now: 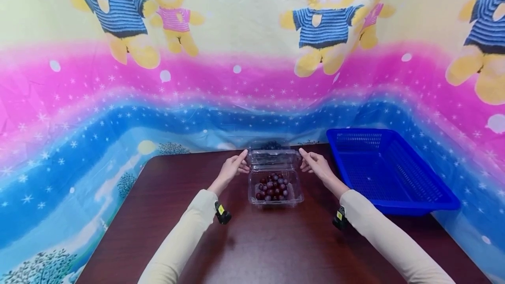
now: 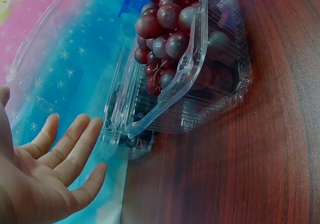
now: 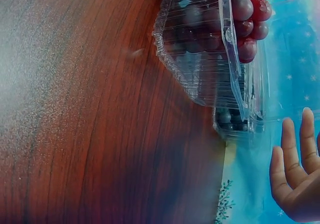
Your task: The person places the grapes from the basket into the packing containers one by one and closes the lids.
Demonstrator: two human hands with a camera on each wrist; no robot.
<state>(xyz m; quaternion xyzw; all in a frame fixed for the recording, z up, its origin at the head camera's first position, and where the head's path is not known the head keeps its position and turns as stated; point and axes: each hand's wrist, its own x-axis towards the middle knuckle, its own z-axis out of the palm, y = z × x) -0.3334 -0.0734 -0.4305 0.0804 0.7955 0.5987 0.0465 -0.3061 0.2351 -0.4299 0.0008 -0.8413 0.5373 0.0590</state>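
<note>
In the head view, a clear plastic clamshell box [image 1: 254,198] stands on the table with its hinged lid [image 1: 272,157] raised at the back. Red-purple grapes [image 1: 272,187] are heaped inside. My left hand [image 1: 232,168] is at the lid's left side, its thumb and forefinger close to the edge; the left wrist view shows the fingers [image 2: 70,149] spread and nearly straight. Opposite it, my right hand [image 1: 316,165] is at the lid's right edge. Its fingers [image 3: 295,154] also look extended in the right wrist view, where the thumb is out of frame.
Behind the lid sits another clear box with dark round fruit [image 1: 270,145]. A blue plastic basket [image 1: 357,165] stands at the right of the dark wooden table [image 1: 260,249]. A printed bear curtain [image 1: 236,82] hangs along the back and sides.
</note>
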